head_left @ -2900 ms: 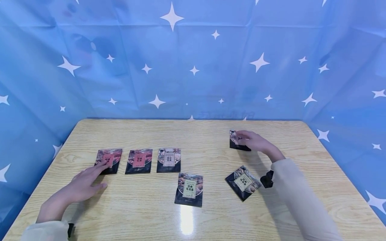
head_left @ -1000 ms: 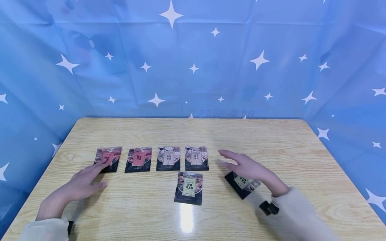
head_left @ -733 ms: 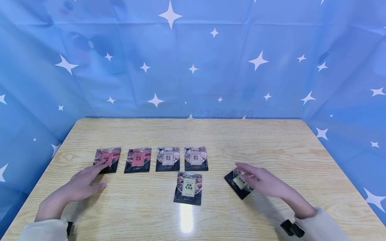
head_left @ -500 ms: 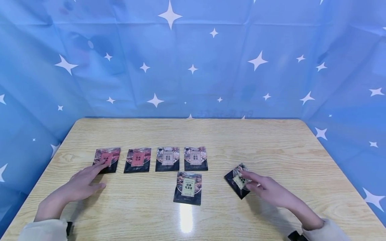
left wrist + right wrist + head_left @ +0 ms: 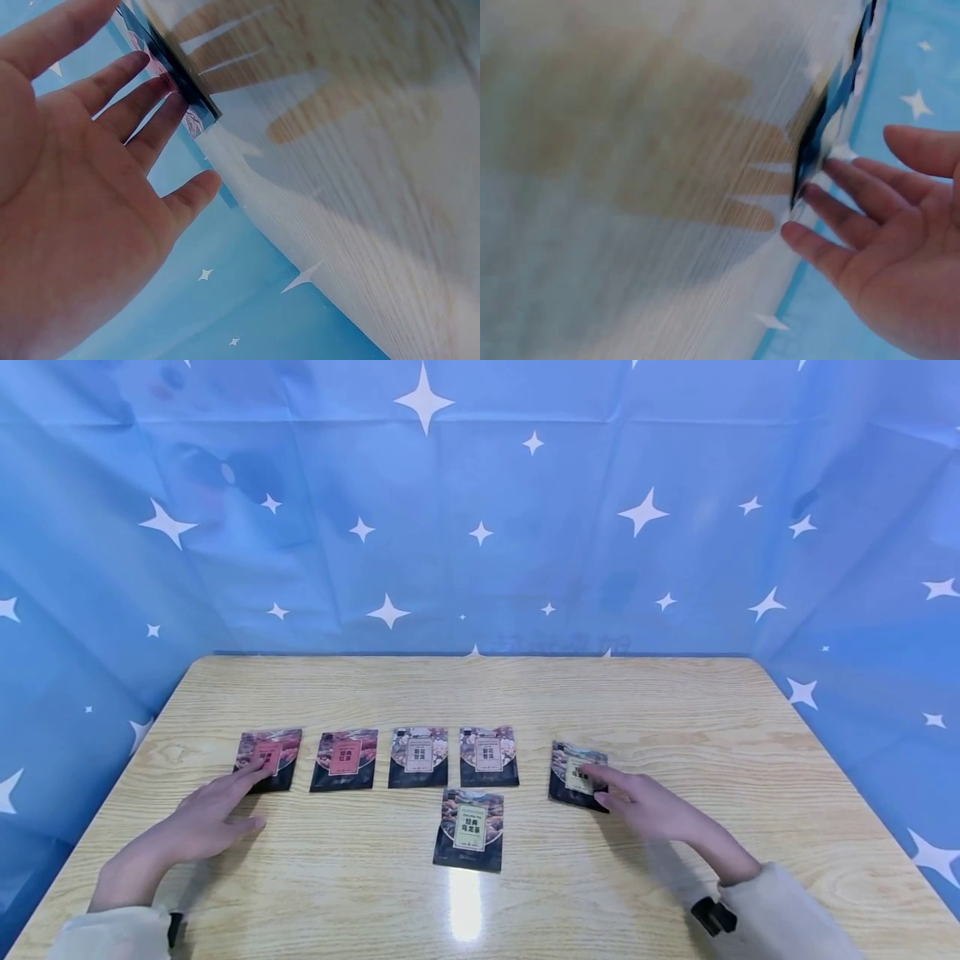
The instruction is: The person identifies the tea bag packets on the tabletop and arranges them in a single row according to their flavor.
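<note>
Fingers (image 5: 600,774) of the right hand (image 5: 643,804) lie straight, tips pressing a dark packet (image 5: 576,775) flat on the table (image 5: 675,710), just right of a four-packet row (image 5: 378,757), long axis pointing away. Left hand (image 5: 202,814), fingers spread, touches the red packet (image 5: 268,759).

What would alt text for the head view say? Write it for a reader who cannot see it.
A person's right hand touches a dark packet beside a row of four packets on a wooden table. The left hand rests on the leftmost packet; another packet lies nearer.
</note>
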The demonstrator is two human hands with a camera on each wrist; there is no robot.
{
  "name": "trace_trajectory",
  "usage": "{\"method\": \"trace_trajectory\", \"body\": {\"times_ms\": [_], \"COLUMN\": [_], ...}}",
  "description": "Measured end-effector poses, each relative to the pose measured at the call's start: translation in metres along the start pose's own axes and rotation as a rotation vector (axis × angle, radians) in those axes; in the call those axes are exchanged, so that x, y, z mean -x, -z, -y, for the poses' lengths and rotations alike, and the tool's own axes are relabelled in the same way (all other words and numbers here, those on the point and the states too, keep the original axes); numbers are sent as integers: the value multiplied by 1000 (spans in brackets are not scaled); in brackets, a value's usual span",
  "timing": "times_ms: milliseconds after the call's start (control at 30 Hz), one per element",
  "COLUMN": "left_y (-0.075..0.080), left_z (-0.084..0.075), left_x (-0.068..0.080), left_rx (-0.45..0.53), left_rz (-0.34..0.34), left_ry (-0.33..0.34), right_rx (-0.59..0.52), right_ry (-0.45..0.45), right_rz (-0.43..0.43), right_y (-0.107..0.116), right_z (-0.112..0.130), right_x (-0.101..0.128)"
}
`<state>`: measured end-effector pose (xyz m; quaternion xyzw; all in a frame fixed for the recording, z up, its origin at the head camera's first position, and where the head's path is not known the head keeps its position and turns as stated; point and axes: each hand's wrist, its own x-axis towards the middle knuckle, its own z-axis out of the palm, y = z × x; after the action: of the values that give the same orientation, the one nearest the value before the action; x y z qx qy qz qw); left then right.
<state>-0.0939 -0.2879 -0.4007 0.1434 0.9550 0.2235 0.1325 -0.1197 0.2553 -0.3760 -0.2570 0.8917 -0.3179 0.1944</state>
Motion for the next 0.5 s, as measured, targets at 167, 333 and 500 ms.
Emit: {"method": "trace_trajectory", "body": {"times_ms": [167,333,500], "left_y": [1,0,0], "left_z": [0,2,2], "left_x": [0,0,0], "left_rx": [-15,-13,4], "left_rz": [-5,-7,-2], "left_ry": [-10,-11,-7], "right_rx": [22,20,14], "right_ry": [29,32,34], "right_rz": [-1,15,23], "right_y": [4,5,5], "right_z": [-6,-8,-6], "right_x": [-20,-37,-46]}}
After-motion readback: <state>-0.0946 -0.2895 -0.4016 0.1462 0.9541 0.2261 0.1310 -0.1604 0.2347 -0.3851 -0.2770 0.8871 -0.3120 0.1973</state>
